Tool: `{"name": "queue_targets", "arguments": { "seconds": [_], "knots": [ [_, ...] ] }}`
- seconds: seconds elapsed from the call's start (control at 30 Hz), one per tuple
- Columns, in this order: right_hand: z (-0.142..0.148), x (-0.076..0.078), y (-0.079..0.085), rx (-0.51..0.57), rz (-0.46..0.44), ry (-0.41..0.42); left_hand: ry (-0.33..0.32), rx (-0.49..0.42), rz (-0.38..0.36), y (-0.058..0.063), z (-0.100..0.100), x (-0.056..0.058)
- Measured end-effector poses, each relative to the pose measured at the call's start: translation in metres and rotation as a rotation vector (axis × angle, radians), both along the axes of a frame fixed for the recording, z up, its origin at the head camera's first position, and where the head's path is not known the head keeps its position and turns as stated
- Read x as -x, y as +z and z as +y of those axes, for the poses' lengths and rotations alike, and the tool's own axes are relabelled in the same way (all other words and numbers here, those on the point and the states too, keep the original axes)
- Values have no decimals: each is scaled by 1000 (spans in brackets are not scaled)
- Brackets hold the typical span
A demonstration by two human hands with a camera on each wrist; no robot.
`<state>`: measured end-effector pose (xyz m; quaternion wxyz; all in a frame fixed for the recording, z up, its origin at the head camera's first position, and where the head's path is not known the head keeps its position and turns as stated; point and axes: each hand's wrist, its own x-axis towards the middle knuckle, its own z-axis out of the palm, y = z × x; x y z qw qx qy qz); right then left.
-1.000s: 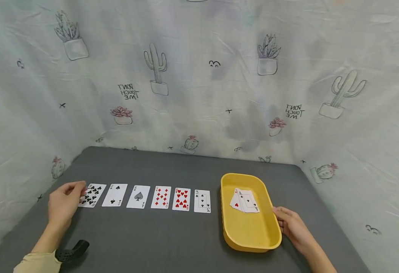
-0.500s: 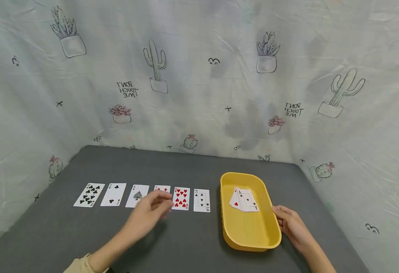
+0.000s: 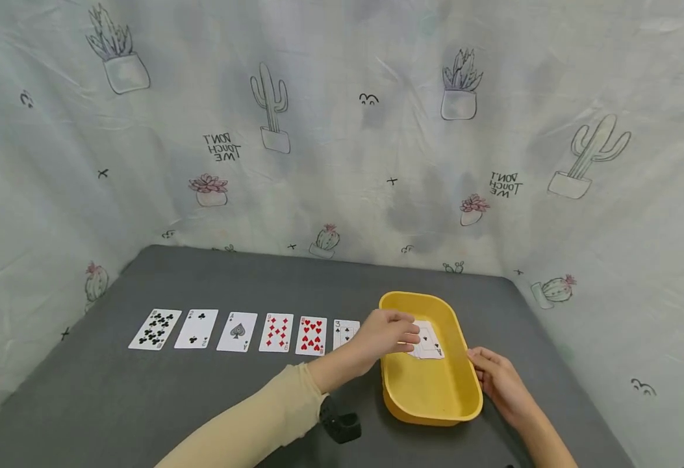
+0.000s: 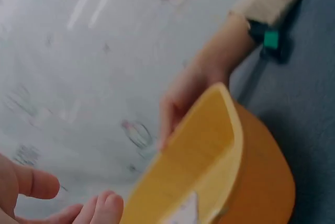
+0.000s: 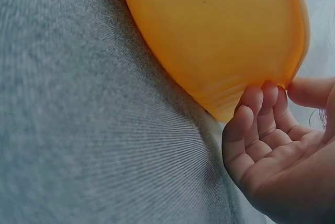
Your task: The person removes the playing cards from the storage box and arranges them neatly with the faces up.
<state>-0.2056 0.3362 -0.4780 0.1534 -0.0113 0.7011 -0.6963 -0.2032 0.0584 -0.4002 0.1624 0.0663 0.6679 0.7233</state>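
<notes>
My left hand (image 3: 385, 335) hovers over the left rim of a yellow tray (image 3: 429, 396). Its thumb and fingers are apart with nothing between them in the left wrist view. Under and beyond it, a small pile of playing cards (image 3: 431, 344) lies in the tray, an ace on top, partly hidden by the fingers. At the tray's right side, my right hand (image 3: 502, 383) pinches the rim between thumb and fingers; the right wrist view shows the fingertips against the tray's outer wall (image 5: 220, 30).
Left of the tray runs a row of face-up cards, from a club card (image 3: 154, 329) past an ace of spades (image 3: 237, 331) to a card marked 3 (image 3: 345, 330), partly covered by my left arm. The grey table (image 3: 143, 403) meets a cactus-print cloth (image 3: 330, 130) behind.
My left hand has left the club card at the far left, passed rightward over the row, and come above the tray. The right hand keeps its hold on the rim.
</notes>
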Motion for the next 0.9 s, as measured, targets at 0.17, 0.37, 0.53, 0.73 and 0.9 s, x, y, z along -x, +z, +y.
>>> {"name": "queue_targets", "arguments": {
  "seconds": [0.17,0.37,0.53,0.73,0.9],
  "knots": [
    [1,5,-2,10,-8,2,72,7,-106,-16,26,25],
    [3,5,-1,-3,-3,30,234,98,-196,-31,48,38],
    [4,5,1,4,12,38,256,152,-255,-38,58,50],
    [4,5,-1,22,2,46,265,44,-336,-45,61,58],
    [4,1,1,18,-3,49,265,18,-366,-44,64,54]
  ]
}}
